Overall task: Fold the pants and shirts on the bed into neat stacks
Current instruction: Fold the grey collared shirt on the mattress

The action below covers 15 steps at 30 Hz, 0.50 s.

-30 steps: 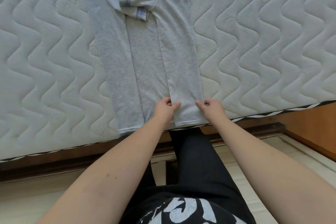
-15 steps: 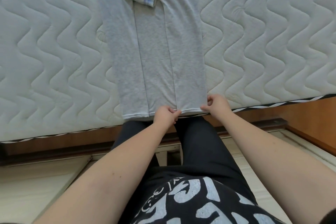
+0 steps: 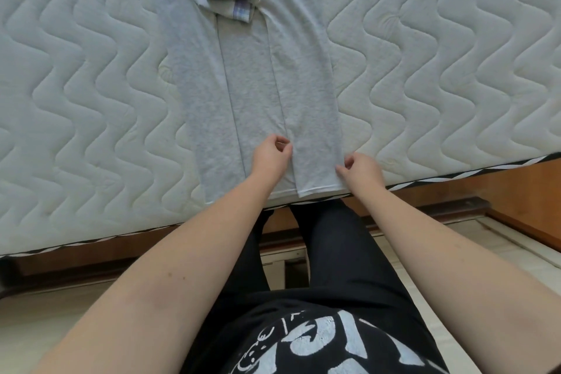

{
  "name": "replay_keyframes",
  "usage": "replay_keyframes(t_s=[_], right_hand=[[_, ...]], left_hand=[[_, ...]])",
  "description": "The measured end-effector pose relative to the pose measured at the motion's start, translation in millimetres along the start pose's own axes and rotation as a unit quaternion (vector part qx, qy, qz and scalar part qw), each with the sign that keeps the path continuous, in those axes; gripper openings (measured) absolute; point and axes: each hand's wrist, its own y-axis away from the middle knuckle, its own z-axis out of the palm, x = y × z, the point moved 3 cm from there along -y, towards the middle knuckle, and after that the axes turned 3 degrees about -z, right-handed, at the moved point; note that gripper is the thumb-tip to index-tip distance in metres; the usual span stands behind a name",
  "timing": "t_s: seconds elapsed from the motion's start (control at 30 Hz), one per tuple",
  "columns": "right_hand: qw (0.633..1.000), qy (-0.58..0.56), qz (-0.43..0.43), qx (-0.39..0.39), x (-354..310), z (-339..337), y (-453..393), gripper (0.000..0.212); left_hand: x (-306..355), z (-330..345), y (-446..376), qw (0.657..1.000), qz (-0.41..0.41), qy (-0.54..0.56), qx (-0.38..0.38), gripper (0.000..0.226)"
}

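Note:
A light grey shirt (image 3: 252,91) lies lengthwise on the white quilted mattress (image 3: 91,100). Both sides are folded in to the middle, and its hem reaches the mattress's near edge. A blue plaid trim (image 3: 226,6) shows at its far end. My left hand (image 3: 270,161) rests over the inner edge of the right folded panel, a little above the hem. My right hand (image 3: 361,171) sits at that panel's outer edge. The fingers of both hands are loosely curled with a gap at the thumb. The cloth beneath them lies flat.
The mattress edge with striped piping (image 3: 455,174) runs across in front of my legs, above a brown wooden bed frame (image 3: 501,185). Pale floor (image 3: 45,307) lies below. The shirt's collar end runs out of view at the top.
Both hands pinched the right panel and drew it down to the hem. They have now moved back up from the hem and loosened, and the panel lies flat.

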Motion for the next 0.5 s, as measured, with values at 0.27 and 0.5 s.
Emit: replay_keyframes(t_s=[0.27,0.5], right_hand=[[0.997,0.006,-0.022,0.069,-37,-27,-29,0.036],[0.981,-0.087,-0.125,0.118,-123,-76,-89,0.044]], left_hand=[[53,-37,-50,0.997,0.027,0.029,0.063,0.013],[100,-97,-102,0.991,0.105,-0.019,0.075,0.012]])
